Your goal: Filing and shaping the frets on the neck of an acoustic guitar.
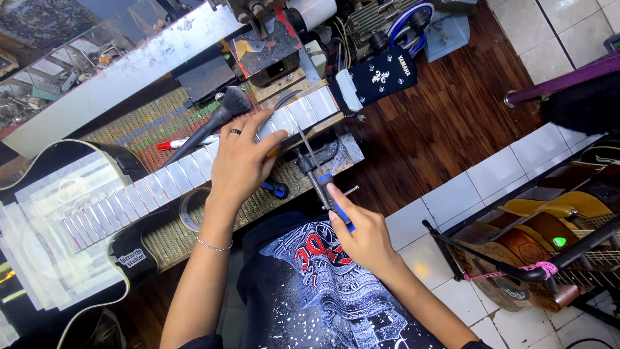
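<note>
Steel file: a thin file (309, 147) with a blue and black handle (336, 201) lies across the taped guitar neck (194, 171), its tip at about 11 o'clock from the handle.
Right hand: the right hand (365, 232) has its fingers (337, 197) clamped together round the handle, forefinger stretched along the top.
Left hand: the left hand (240, 163), wearing a dark ring, lies flat on the neck at 9 o'clock from the file; fingers together, pressing down, gripping nothing I can make out.
Neck: covered in pale tape strips, it runs from the black guitar body (77, 258) at 8 o'clock up to the black headstock (381, 76) at 1 o'clock.
Bench: a perforated mat covers the bench (168, 239); a black brush (216, 116) and a red and white pen (184, 142) lie beyond the neck at 11 o'clock.
Floor: more guitars (549, 232) stand on a rack at 3 o'clock.
Risk, as I judge it: the file could skid off sideways and cut through the tape into the wood, or nick the left fingertips close by, if the stroke is tilted or pressed hard.
Second risk: the neck may shift if the left hand eases off.
</note>
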